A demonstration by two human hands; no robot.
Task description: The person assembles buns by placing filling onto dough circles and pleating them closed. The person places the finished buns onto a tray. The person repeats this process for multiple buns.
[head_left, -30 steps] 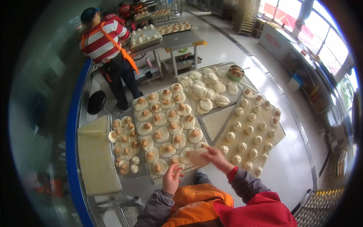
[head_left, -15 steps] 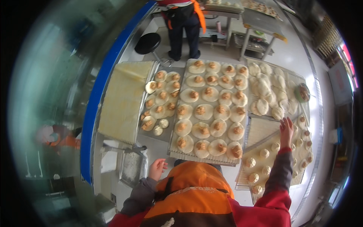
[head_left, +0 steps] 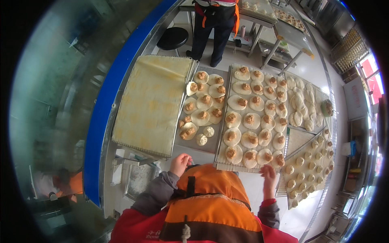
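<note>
Half a second ago the right hand (head_left: 268, 175) reached far out to the right over the tray of small balls; now it has drawn back and hovers at the near edge of the long metal tray of round dough wrappers topped with brown filling (head_left: 253, 115), fingers loosely spread and holding nothing. Meanwhile the left hand (head_left: 180, 163) stays close to the body, fingers curled together, though whether it pinches anything cannot be told. That filled-wrapper tray lies straight ahead, its long axis running away from the person, and its nearest row sits just beyond the right fingertips, so the right hand is clearly the nearer one. Left of it stands a smaller metal tray of filled wrappers and a few closed white buns (head_left: 202, 111), just ahead of the left hand. Farther left lies a pale yellow cloth-covered tray (head_left: 152, 103). On the right are a tilted perforated tray of small dough balls (head_left: 310, 168) and a tray of plain white dough pieces (head_left: 304, 105). Another person in dark trousers (head_left: 214, 28) stands at the far end.
</note>
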